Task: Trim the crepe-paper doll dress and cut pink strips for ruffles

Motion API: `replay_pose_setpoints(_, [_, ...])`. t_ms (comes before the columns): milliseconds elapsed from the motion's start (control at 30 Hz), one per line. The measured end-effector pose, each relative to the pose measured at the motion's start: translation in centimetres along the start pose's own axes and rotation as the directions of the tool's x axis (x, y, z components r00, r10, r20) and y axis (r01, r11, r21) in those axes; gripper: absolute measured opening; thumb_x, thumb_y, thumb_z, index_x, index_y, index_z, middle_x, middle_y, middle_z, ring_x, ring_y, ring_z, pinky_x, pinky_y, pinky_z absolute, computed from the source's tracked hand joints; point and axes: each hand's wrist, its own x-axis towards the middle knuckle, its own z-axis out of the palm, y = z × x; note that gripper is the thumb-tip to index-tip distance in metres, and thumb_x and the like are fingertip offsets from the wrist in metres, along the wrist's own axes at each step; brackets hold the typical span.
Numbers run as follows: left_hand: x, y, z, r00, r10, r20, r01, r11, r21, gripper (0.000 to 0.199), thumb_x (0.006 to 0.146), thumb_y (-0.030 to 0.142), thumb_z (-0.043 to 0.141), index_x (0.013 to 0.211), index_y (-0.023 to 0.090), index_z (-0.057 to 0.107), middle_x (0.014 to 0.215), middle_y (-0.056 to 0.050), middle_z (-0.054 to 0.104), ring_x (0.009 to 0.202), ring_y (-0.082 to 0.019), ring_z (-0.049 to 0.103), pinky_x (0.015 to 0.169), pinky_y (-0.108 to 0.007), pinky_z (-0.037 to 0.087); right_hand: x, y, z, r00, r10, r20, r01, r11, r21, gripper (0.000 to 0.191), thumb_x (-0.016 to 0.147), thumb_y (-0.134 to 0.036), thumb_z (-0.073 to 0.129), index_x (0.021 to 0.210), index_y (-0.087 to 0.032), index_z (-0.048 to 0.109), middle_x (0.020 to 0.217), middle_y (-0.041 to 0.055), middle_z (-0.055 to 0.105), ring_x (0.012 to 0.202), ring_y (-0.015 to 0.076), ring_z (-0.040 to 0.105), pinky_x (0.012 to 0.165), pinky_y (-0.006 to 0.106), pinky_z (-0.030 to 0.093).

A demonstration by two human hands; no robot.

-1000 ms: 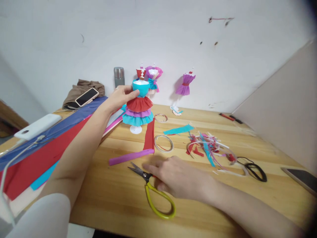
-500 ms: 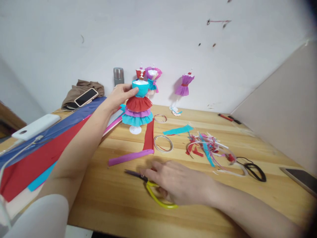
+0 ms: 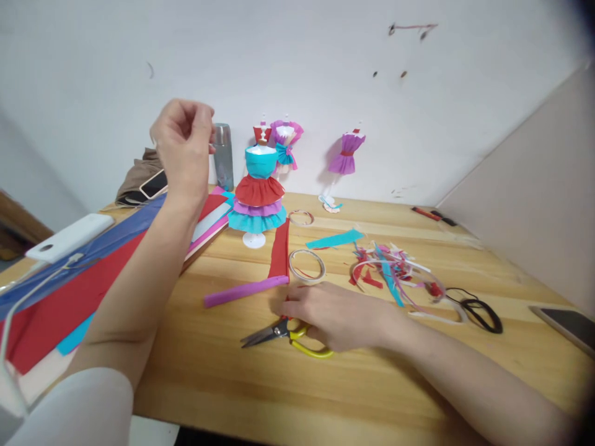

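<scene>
My left hand (image 3: 183,145) is raised in front of the thermos flask, its fingers curled in and nothing visible in them. To its right, a small dress form (image 3: 260,186) stands upright on a white base, wearing a turquoise top and a tiered red, purple and turquoise skirt. On the near part of the table, my right hand (image 3: 332,316) closes over the handles of yellow-handled scissors (image 3: 267,334). Their blades point left, slightly apart. A bit of red shows by my right fingertips; I cannot tell what it is. Purple (image 3: 246,292) and red (image 3: 279,251) strips lie beyond.
Two rolls of tape (image 3: 307,266) lie mid-table, near a turquoise strip (image 3: 334,239). Coloured scraps (image 3: 390,266) and a black cord (image 3: 481,316) are at right. Other dressed forms (image 3: 348,155) stand by the wall. Coloured sheets (image 3: 79,291), a white power bank (image 3: 67,236) and phones occupy the sides.
My left hand has let go of the dress form and moved up and left. The scissors under my right hand have turned, and their blades have come slightly apart.
</scene>
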Motion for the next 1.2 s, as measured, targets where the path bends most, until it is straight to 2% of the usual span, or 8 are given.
replay_pose_setpoints(100, [-1.8,3.6,-0.2,0.946,0.017,0.322,0.016,0.995,-0.099,0.016,0.087,0.028,0.066,0.073,0.022,0.070,0.065,0.002,0.067,0.055,-0.010,0.057,0.055,-0.028,0.046,0.2,0.1,-0.4,0.992,0.125,-0.003,-0.124,0.991,0.051,0.012,0.085,-0.009,0.063,0.081,-0.020,0.066,0.076,0.0041,0.069,0.066,0.0166,0.060,0.059,0.029,0.034])
replay_pose_setpoints(200, [-3.5,6.2,-0.3,0.765,-0.072,0.640,0.094,0.996,-0.001,0.014,0.085,0.027,0.071,0.072,0.021,0.073,0.066,0.000,0.069,0.061,-0.015,0.063,0.062,-0.032,0.050,0.9,1.3,-0.4,0.934,0.326,-0.144,-0.312,0.944,0.111,0.017,0.091,-0.013,0.060,0.077,-0.018,0.068,0.069,0.0037,0.067,0.058,0.0141,0.054,0.058,0.028,0.033])
replay_pose_setpoints(300, [-4.3,7.3,-0.1,0.588,-0.192,0.786,0.117,0.981,0.152,0.014,0.085,0.025,0.070,0.073,0.019,0.074,0.068,-0.002,0.067,0.071,-0.021,0.066,0.070,-0.036,0.050,2.2,3.4,1.0,0.872,0.392,-0.293,-0.366,0.920,0.141,0.010,0.091,-0.013,0.062,0.090,-0.015,0.072,0.086,0.0079,0.072,0.072,0.0166,0.061,0.067,0.028,0.040])
replay_pose_setpoints(500, [-4.1,6.5,0.2,0.268,-0.302,0.915,-0.161,0.922,0.352,0.014,0.083,0.026,0.069,0.072,0.022,0.077,0.064,0.001,0.060,0.071,-0.021,0.061,0.070,-0.032,0.040,3.6,5.4,3.5,0.926,0.288,-0.242,-0.274,0.957,0.092,0.004,0.086,-0.013,0.067,0.085,-0.015,0.070,0.094,0.0094,0.069,0.087,0.0199,0.062,0.078,0.030,0.044])
replay_pose_setpoints(867, [-8.0,0.5,4.1,0.057,-0.313,0.948,-0.004,0.949,0.314,0.016,0.079,0.033,0.067,0.080,0.017,0.071,0.067,0.001,0.063,0.062,-0.014,0.054,0.057,-0.025,0.032,0.2,6.5,-1.9,0.802,0.444,-0.400,-0.208,0.835,0.509,0.012,0.081,-0.025,0.062,0.071,-0.019,0.060,0.061,-0.0031,0.053,0.057,0.0115,0.046,0.056,0.026,0.033])
replay_pose_setpoints(967, [-9.8,-0.3,5.3,0.032,-0.370,0.928,0.291,0.892,0.345,0.014,0.080,0.028,0.067,0.083,0.014,0.068,0.069,0.001,0.063,0.064,-0.012,0.058,0.061,-0.023,0.040,-0.6,7.2,-3.1,0.784,0.474,-0.401,-0.212,0.811,0.545,0.012,0.079,-0.029,0.063,0.073,-0.019,0.063,0.061,-0.0015,0.056,0.057,0.0127,0.048,0.056,0.027,0.035])
replay_pose_setpoints(1067, [-10.8,-0.6,5.7,0.028,-0.422,0.906,0.640,0.704,0.308,0.016,0.080,0.026,0.073,0.085,0.013,0.066,0.070,-0.001,0.065,0.063,-0.011,0.062,0.064,-0.024,0.049,-1.4,7.5,-4.0,0.765,0.478,-0.432,-0.158,0.789,0.594,0.011,0.078,-0.031,0.065,0.072,-0.021,0.064,0.062,-0.0005,0.058,0.057,0.0135,0.050,0.057,0.029,0.038])
replay_pose_setpoints(1200, [-11.1,-0.9,5.7,-0.023,-0.435,0.900,0.784,0.551,0.286,0.021,0.080,0.027,0.079,0.084,0.011,0.068,0.068,-0.003,0.067,0.057,-0.010,0.062,0.059,-0.020,0.050,-2.2,7.8,-4.8,0.736,0.505,-0.451,-0.115,0.749,0.652,0.011,0.076,-0.033,0.068,0.075,-0.022,0.065,0.064,-0.0002,0.060,0.058,0.0136,0.051,0.058,0.029,0.041])
